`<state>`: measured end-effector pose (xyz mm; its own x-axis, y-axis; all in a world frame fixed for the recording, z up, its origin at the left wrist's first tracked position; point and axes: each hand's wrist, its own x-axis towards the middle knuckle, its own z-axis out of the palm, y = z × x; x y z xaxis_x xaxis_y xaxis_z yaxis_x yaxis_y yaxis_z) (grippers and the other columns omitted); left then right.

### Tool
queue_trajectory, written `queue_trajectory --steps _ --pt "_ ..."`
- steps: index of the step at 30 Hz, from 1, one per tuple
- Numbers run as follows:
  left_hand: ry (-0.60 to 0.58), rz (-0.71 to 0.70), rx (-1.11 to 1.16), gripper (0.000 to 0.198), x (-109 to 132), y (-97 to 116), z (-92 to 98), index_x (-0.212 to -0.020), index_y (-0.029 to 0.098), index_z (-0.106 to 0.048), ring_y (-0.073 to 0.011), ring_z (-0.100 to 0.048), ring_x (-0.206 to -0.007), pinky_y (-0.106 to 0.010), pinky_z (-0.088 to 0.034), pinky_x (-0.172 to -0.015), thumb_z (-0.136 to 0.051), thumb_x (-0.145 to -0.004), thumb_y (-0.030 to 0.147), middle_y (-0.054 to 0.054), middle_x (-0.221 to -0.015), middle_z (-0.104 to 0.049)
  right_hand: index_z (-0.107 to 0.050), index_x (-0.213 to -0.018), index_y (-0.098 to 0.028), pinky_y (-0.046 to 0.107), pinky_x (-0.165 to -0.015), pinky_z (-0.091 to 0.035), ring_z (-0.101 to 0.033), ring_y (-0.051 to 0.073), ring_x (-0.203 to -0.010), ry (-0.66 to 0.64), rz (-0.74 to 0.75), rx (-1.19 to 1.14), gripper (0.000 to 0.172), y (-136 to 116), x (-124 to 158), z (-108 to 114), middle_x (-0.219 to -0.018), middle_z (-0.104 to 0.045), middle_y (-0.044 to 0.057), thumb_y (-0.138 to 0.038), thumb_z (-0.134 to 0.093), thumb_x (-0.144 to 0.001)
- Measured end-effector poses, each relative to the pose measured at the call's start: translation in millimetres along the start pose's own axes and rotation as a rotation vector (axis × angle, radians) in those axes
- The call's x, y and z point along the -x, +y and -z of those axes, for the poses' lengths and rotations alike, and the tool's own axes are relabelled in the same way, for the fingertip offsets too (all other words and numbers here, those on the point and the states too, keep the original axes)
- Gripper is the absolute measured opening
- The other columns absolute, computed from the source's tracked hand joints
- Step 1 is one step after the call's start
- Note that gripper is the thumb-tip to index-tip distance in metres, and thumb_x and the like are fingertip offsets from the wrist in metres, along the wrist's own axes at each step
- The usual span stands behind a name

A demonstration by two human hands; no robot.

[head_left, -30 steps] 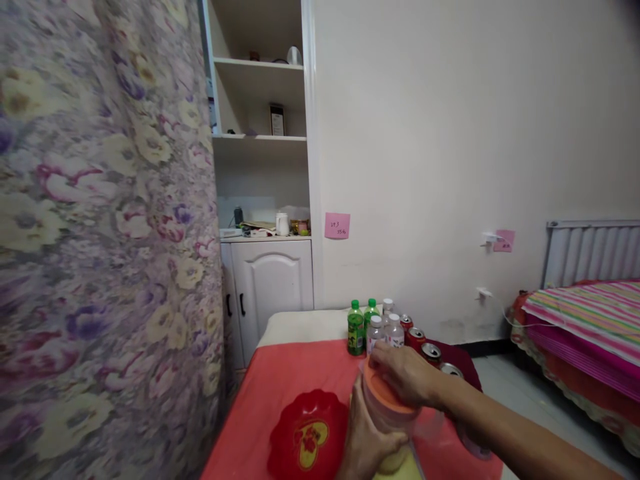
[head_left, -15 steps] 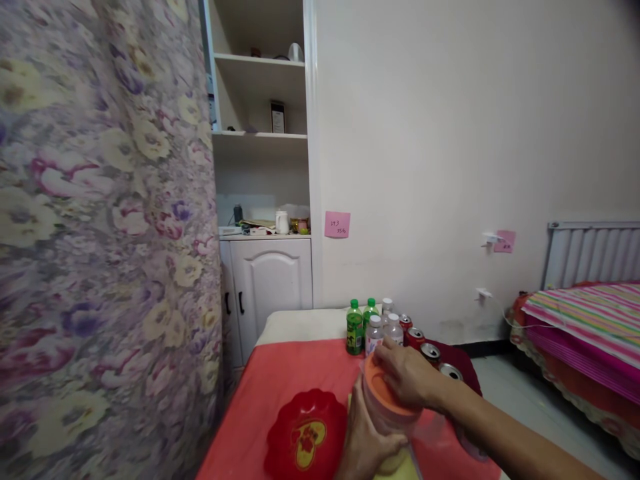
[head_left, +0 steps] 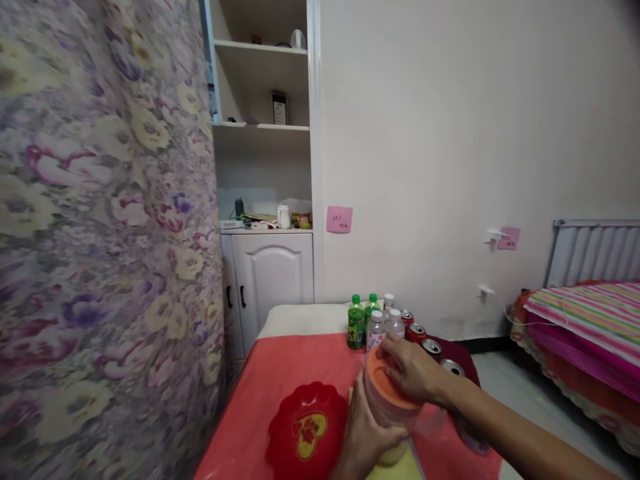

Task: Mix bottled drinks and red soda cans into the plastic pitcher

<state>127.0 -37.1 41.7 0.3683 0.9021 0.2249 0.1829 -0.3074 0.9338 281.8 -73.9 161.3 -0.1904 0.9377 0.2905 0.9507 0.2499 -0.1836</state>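
Note:
A clear plastic jar with an orange lid is tilted above the front of the table. My left hand wraps round the jar's side. Over the top, my right hand is closed on the lid's rim, and the lid is on the jar. Something pale and round shows low in or behind the jar; I cannot make out what. Under it lies a yellow sheet or pad. Left of my hands rests a red scalloped plate with a yellow pattern.
Behind my hands stand two green bottles, several clear white-capped bottles and several cans. The table has an orange-red cover. A floral curtain hangs left, a bed stands right.
The view has tipped down slightly, so the scene sits a little differently. Both hands keep their hold on the jar and lid, with hardly any visible movement.

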Motion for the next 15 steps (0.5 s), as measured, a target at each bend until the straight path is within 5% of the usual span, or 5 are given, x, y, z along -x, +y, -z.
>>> queue_trajectory --steps 4,15 --pt "0.023 -0.009 0.068 0.117 -0.3 3.0 2.2 -0.149 0.021 -0.034 -0.0366 -0.043 -0.145 -0.044 -0.035 -0.122 -0.079 -0.042 0.007 -0.014 -0.147 -0.054 -0.056 -0.123 -0.011 0.042 -0.082 -0.051 -0.068 0.035 -0.102 -0.004 -0.076 0.065 0.036 -3.3 6.9 -5.1 -0.121 -0.066 0.023 -0.025 -0.056 -0.090" --pt "0.023 -0.053 0.076 0.109 0.6 -1.4 2.1 -0.147 0.020 -0.036 -0.0329 -0.054 -0.134 -0.044 -0.038 -0.120 -0.077 -0.047 0.007 -0.012 -0.139 -0.061 -0.063 -0.121 -0.019 0.032 -0.084 -0.048 -0.071 0.027 -0.105 -0.064 -0.038 0.047 0.032 -9.6 3.5 1.3 -0.114 -0.077 0.013 -0.021 -0.050 -0.092"
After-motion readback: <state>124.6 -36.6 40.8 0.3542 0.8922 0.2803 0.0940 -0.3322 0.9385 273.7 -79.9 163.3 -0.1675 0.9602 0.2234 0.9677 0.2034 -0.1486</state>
